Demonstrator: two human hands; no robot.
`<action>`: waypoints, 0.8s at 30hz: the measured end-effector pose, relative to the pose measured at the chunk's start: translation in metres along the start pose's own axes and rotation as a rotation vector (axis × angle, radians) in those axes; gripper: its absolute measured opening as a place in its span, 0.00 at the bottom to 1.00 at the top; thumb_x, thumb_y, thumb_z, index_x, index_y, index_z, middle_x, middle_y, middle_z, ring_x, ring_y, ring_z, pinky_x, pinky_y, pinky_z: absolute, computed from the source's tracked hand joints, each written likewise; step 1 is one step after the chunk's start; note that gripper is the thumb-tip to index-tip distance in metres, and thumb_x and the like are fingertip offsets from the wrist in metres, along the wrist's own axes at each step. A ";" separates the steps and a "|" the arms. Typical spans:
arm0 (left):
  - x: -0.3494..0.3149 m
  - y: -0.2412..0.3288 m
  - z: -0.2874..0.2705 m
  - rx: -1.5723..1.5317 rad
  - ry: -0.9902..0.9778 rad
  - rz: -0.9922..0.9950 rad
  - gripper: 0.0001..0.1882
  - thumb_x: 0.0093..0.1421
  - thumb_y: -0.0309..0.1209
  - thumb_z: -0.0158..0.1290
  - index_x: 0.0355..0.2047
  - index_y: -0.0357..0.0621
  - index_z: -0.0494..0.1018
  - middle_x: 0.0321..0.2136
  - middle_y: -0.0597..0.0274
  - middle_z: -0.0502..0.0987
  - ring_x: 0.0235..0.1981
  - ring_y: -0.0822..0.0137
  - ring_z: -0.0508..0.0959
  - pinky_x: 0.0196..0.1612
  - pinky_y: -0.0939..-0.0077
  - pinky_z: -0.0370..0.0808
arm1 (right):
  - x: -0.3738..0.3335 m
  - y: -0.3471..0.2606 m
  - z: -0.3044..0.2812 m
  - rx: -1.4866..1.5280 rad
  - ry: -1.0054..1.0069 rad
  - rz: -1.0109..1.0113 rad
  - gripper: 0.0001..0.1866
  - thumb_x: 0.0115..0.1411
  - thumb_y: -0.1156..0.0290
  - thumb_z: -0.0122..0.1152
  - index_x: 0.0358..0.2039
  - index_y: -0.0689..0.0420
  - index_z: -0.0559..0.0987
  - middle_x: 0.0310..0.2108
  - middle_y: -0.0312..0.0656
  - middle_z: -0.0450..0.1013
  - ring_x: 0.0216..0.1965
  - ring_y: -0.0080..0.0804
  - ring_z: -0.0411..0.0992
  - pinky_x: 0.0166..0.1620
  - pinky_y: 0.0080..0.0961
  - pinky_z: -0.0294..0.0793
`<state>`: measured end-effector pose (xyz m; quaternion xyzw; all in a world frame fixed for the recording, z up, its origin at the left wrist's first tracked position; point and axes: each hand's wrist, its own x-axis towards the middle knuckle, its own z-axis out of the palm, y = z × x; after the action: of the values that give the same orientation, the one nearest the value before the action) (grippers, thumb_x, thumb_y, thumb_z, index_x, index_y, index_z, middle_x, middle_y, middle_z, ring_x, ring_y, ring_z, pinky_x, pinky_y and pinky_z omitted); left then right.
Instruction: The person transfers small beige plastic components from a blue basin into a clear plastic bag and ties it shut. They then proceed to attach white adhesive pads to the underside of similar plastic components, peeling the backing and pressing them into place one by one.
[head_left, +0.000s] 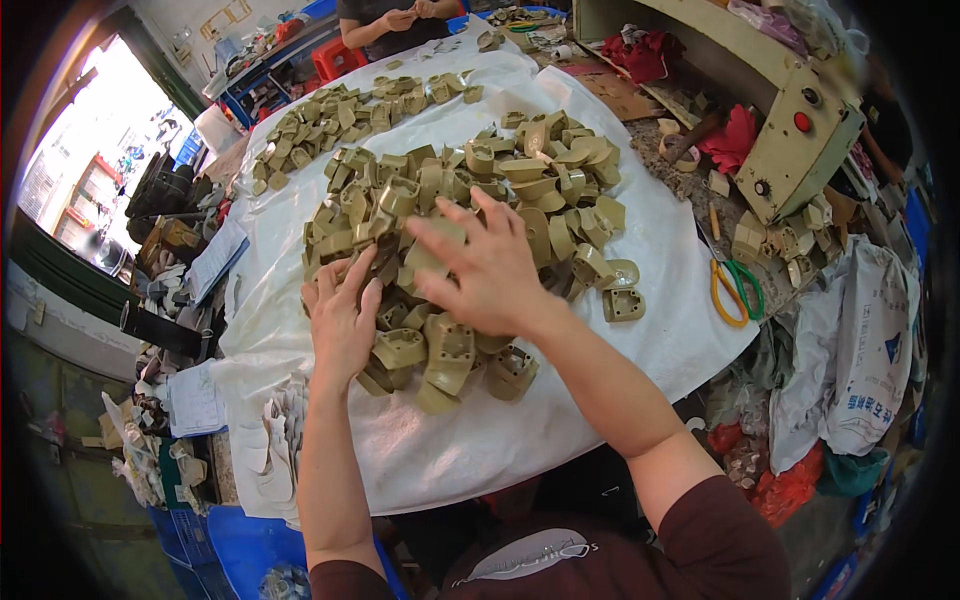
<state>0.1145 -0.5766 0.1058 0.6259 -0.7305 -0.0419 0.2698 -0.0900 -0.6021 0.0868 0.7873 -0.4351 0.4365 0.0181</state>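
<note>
Both hands lie open and flat, left hand (342,318) and right hand (487,268) pressing the heap of olive plastic parts (470,200) on the white cloth (660,330), apparently spreading or sorting; picking one piece would need fingers closing.

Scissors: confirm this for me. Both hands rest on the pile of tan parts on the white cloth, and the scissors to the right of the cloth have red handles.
Not quite. The scissors have one yellow and one green handle, not red; the head view shows them to the right of the white cloth. The rest holds: the left hand and right hand both rest on the pile of tan parts.
</note>
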 end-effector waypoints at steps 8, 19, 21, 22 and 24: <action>-0.055 0.019 -0.009 -0.136 0.034 0.168 0.18 0.60 0.29 0.42 0.48 0.47 0.76 0.49 0.53 0.70 0.45 0.54 0.63 0.55 0.64 0.58 | -0.046 -0.022 -0.022 0.044 -0.267 -0.096 0.26 0.57 0.44 0.54 0.55 0.33 0.72 0.63 0.41 0.54 0.66 0.51 0.41 0.64 0.54 0.34; -0.091 -0.001 -0.014 -0.980 0.348 -0.194 0.23 0.58 0.14 0.43 0.54 0.39 0.68 0.49 0.55 0.73 0.47 0.63 0.75 0.53 0.73 0.68 | -0.041 -0.064 -0.066 0.155 -0.211 -0.160 0.28 0.53 0.49 0.60 0.55 0.40 0.72 0.65 0.44 0.54 0.67 0.48 0.44 0.63 0.55 0.34; -0.103 -0.004 -0.020 -0.631 0.294 0.050 0.27 0.53 0.14 0.45 0.56 0.35 0.64 0.50 0.53 0.72 0.52 0.62 0.72 0.53 0.70 0.68 | -0.059 -0.085 -0.062 0.304 -0.345 -0.263 0.25 0.53 0.53 0.61 0.52 0.41 0.74 0.64 0.42 0.56 0.67 0.44 0.47 0.64 0.53 0.33; -0.115 -0.003 -0.030 -0.589 0.276 0.079 0.27 0.51 0.14 0.46 0.54 0.35 0.65 0.51 0.51 0.72 0.53 0.61 0.71 0.55 0.69 0.66 | -0.067 -0.096 -0.057 0.390 -0.413 -0.321 0.24 0.52 0.55 0.61 0.51 0.42 0.74 0.64 0.41 0.57 0.67 0.41 0.48 0.64 0.52 0.33; -0.134 0.003 -0.055 -0.507 0.280 0.111 0.27 0.49 0.15 0.49 0.52 0.36 0.68 0.50 0.48 0.71 0.53 0.56 0.71 0.56 0.66 0.65 | -0.089 -0.099 -0.042 0.095 -0.517 -0.450 0.20 0.53 0.59 0.60 0.47 0.43 0.76 0.61 0.38 0.62 0.67 0.36 0.50 0.64 0.50 0.34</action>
<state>0.1455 -0.4351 0.1081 0.4975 -0.6856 -0.1215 0.5174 -0.0697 -0.4640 0.0848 0.9480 -0.2199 0.2276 -0.0337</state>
